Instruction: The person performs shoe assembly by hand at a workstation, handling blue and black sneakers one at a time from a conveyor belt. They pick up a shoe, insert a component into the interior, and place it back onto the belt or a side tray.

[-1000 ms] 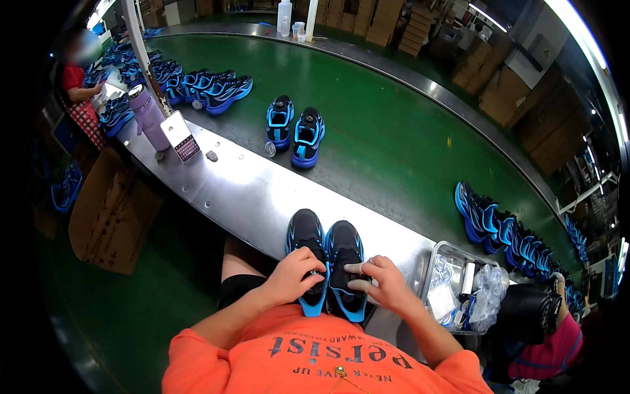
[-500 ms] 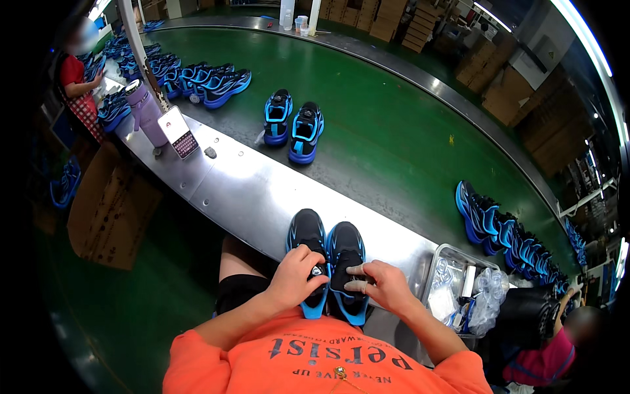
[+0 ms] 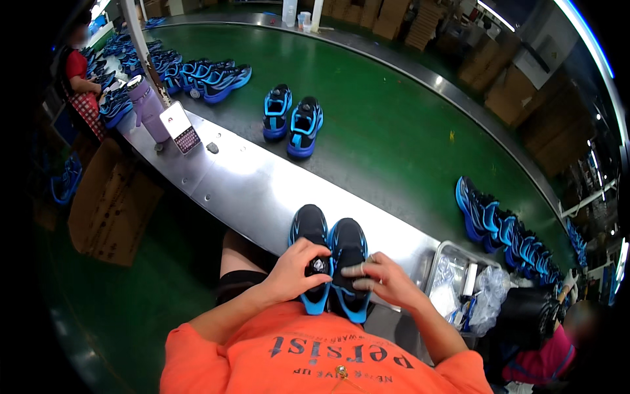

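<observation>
A pair of black sneakers with blue soles stands side by side at the near edge of the metal ledge, toes pointing away from me. My left hand (image 3: 293, 271) grips the left sneaker (image 3: 309, 222), thumb and forefinger curved around a round black dial (image 3: 317, 265) with a pale emblem on its tongue. My right hand (image 3: 386, 281) rests at the tongue of the right sneaker (image 3: 348, 238). Its fingers are stretched and apart, with pale covers on the fingertips; it holds nothing visible.
Another sneaker pair (image 3: 304, 128) stands ahead on the green belt (image 3: 394, 131). Rows of sneakers (image 3: 505, 230) line the right and far left. A tray (image 3: 436, 262) of plastic bags sits at right; a purple bottle (image 3: 149, 111) and phone (image 3: 180, 128) at left. Co-workers flank the line.
My left thumb and forefinger have spread around the dial, which shows more now. My right fingers have shifted slightly on the right sneaker. At right, a co-worker's gloved hand has come into view.
</observation>
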The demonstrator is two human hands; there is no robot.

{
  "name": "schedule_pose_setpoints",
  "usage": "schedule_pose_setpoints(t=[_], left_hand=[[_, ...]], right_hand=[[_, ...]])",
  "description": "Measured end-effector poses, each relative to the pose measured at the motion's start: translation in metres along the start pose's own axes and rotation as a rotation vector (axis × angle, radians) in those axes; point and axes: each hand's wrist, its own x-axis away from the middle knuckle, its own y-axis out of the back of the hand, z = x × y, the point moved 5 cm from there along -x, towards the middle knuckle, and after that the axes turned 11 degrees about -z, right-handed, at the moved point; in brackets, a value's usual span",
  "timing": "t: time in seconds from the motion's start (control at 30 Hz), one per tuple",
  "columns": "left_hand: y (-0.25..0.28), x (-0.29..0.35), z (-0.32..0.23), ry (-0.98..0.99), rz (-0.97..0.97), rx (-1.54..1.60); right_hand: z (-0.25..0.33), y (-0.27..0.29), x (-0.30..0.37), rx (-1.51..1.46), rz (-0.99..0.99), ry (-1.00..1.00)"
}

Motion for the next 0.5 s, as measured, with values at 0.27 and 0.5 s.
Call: schedule_pose_setpoints(t=[0.27, 0.5], left_hand=[[0.005, 0.002, 0.001, 0.023, -0.018, 0.033], [0.003, -0.004, 0.004, 0.164, 0.08, 0.084]], right_hand=[[-0.007, -0.002, 0.0, -0.099, 0.167, -0.111], [0.008, 0.005, -0.001, -0.048, -0.017, -0.003]])
